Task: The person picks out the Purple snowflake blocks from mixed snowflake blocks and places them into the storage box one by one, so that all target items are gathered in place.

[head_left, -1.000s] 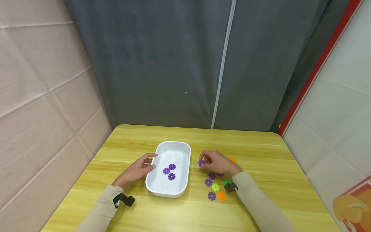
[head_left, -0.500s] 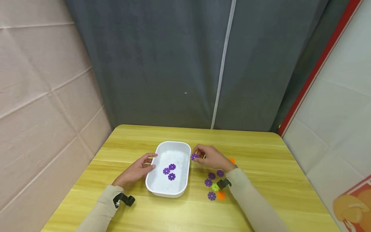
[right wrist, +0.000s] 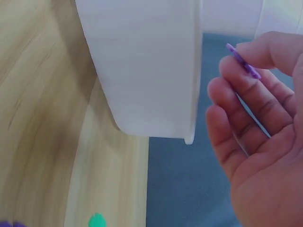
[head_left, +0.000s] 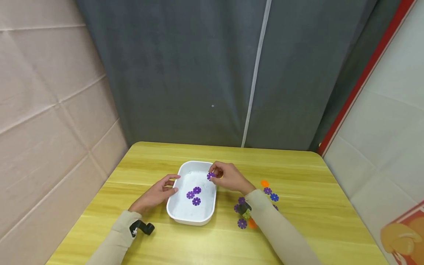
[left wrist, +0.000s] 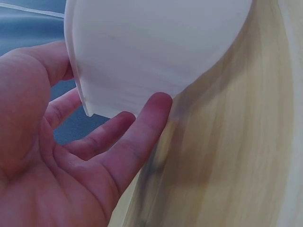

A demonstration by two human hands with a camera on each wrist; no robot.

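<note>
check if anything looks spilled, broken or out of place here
Nothing stands out. The white plastic tray sits flat on the yellow wooden table, three purple flower-shaped discs lie inside, and the right hand pinches another purple disc above it.

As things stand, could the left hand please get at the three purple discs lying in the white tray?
Probably yes: the left hand rests against the white tray by its left wall, the tray is open on top, and nothing covers the purple discs.

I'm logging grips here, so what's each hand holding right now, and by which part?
The right hand pinches a purple disc by its edge, above the white tray. The left hand rests against the tray's side wall.
</note>
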